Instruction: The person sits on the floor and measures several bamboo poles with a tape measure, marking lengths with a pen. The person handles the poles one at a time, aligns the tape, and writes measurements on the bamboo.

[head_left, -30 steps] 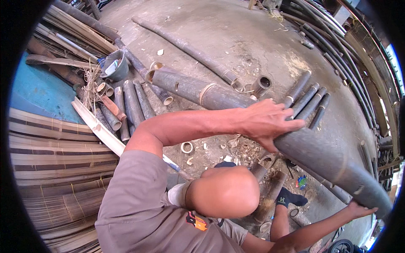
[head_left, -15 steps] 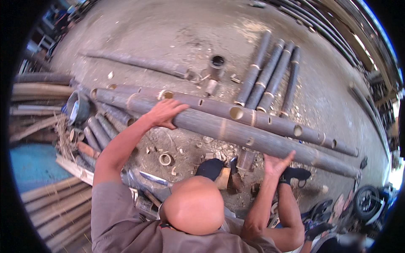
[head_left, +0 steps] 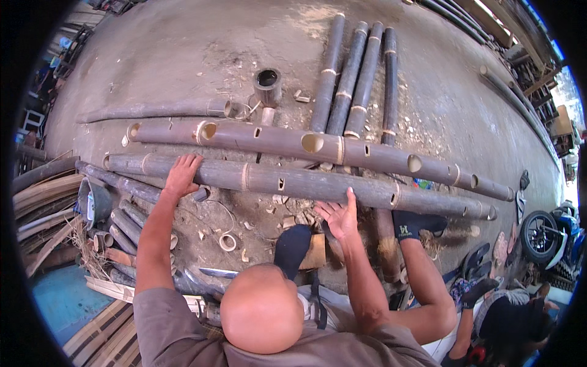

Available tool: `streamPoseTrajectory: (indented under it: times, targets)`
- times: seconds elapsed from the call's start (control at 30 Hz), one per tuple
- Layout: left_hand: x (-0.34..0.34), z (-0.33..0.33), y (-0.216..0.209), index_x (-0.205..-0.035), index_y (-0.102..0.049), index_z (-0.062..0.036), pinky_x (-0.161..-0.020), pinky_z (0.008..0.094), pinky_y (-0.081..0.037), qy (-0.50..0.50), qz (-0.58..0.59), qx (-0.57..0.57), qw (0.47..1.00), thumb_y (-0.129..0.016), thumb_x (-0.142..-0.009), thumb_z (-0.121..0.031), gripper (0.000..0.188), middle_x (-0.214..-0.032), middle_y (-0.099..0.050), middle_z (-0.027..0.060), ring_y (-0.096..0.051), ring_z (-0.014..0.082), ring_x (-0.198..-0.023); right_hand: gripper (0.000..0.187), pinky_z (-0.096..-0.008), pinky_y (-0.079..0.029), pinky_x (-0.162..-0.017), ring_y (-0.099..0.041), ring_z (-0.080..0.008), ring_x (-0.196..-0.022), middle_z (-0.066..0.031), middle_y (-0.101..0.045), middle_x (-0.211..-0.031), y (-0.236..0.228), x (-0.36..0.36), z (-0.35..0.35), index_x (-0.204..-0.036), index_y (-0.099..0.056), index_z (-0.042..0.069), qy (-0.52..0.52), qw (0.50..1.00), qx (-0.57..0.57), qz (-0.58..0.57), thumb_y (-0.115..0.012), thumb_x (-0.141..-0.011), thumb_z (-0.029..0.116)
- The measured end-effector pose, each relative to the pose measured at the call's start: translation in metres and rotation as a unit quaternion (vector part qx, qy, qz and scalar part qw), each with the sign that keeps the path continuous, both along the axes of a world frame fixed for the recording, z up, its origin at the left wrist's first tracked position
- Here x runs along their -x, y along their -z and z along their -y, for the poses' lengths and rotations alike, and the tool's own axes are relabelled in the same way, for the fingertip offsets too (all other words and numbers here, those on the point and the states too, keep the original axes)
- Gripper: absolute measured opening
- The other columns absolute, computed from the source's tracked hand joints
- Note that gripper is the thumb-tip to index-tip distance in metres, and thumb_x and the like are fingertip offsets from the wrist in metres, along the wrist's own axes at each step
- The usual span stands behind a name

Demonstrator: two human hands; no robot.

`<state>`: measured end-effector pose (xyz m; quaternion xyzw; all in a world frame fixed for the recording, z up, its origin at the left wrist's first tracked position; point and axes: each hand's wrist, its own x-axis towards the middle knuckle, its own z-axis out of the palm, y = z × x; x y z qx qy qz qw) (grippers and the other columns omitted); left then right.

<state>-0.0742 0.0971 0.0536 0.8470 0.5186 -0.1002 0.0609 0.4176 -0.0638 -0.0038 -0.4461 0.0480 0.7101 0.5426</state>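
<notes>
A long dark bamboo pole [head_left: 318, 183] with small slots cut in its side lies across in front of me. My left hand [head_left: 182, 175] is over it toward its left end, fingers curled across the top. Under its middle, my right hand [head_left: 338, 217] is turned palm up with fingers apart, the raised thumb against the pole's near edge. Just beyond runs a second, browner bamboo pole [head_left: 278, 139] with round holes and slots along it. A narrow gap separates the two over much of their length.
Several bamboo tubes [head_left: 361, 79] lie side by side at the far side. An upright hollow tube [head_left: 268, 92] stands beyond the poles. A knife [head_left: 218, 273], a bamboo ring [head_left: 228, 243] and chips lie nearby. A bucket [head_left: 95, 202] is left; a motorbike wheel [head_left: 540, 240] and another person [head_left: 513, 327] are right.
The near pole has come down and turned, showing more slots, and a gap now separates it from the browner pole. Both hands have shifted left; the right fingers have opened from under it.
</notes>
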Motion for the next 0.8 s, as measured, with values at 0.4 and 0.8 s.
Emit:
streamPoseTrajectory:
  times: [0.4, 0.8]
  targets:
    - [-0.112, 0.007, -0.012, -0.154, -0.045, -0.0118, -0.113, 0.0517, -0.043, 0.083, 0.136, 0.039, 0.986, -0.096, -0.061, -0.037, 0.109, -0.144, -0.054, 0.0185, -0.051, 0.0406, -0.133, 0.035, -0.0486, -0.055, -0.084, -0.067, -0.0399, -0.096, -0.0164, -0.070, -0.102, -0.045, -0.090, 0.054, -0.106, -0.069, 0.008, -0.113, 0.492, 0.037, 0.863, -0.080, -0.089, 0.035]
    - [-0.277, -0.008, -0.027, -0.132, -0.063, -0.0129, -0.090, 0.0514, -0.058, 0.122, 0.009, 0.074, 0.990, -0.091, -0.061, -0.064, 0.092, -0.120, -0.062, 0.0191, -0.061, 0.0380, -0.116, 0.088, -0.0555, -0.050, -0.096, -0.057, -0.0462, -0.116, -0.0257, -0.054, -0.125, 0.021, -0.099, 0.102, -0.148, -0.043, 0.000, -0.306, 0.467, 0.177, 0.811, -0.085, -0.080, 0.037]
